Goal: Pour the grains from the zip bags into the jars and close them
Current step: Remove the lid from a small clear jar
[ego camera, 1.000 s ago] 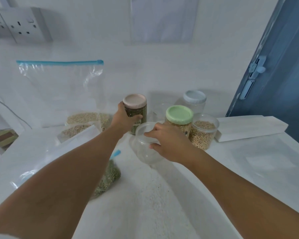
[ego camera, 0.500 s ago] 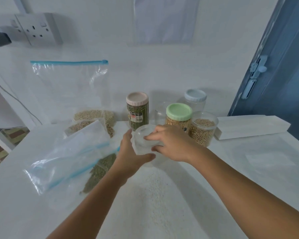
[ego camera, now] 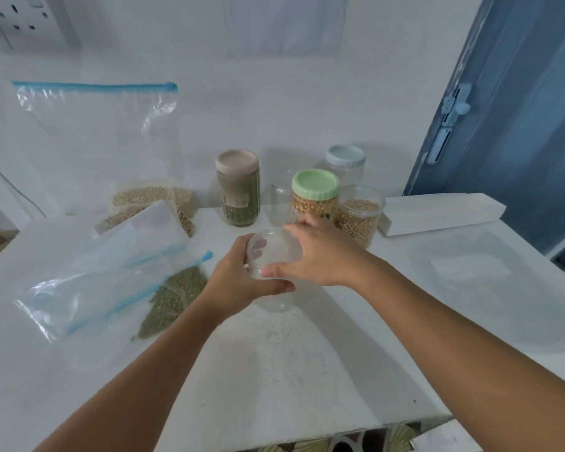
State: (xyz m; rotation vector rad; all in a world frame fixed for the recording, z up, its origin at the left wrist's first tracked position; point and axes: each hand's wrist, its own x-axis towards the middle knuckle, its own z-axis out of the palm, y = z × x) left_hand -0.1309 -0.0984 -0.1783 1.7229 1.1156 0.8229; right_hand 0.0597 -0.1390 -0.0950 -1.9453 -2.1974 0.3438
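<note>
Nearest on the white table [ego camera: 307, 370], both hands meet at a clear empty jar [ego camera: 274, 282] that stands open-topped in the middle of the surface. The left hand [ego camera: 238, 282] wraps its fingers and thumb round the jar's left side, the fingertips showing through the plastic; the right hand [ego camera: 320, 252] curls over the rim from the right, thumb and fingers touching the mouth. To the left of the jar lies a zip bag of green grains [ego camera: 118, 282], flat on the table with its blue zipper pointing toward the jar and the grains heaped at its near corner. Farther back and left sit two small bags of pale grains [ego camera: 154, 203], one over the other, and behind them a large empty zip bag [ego camera: 98, 125] stands against the wall. At the far middle stand five more jars: a pink-lidded jar [ego camera: 238, 187] full of green grains, a lidless clear empty jar [ego camera: 282, 197], a green-lidded jar [ego camera: 314, 197] of yellow kernels, a lidless jar of tan grains [ego camera: 359, 216], and a blue-lidded jar [ego camera: 345, 161] farthest back whose contents I cannot tell. That makes six jars and four bags. A white box [ego camera: 444, 212] lies to the far right.
</note>
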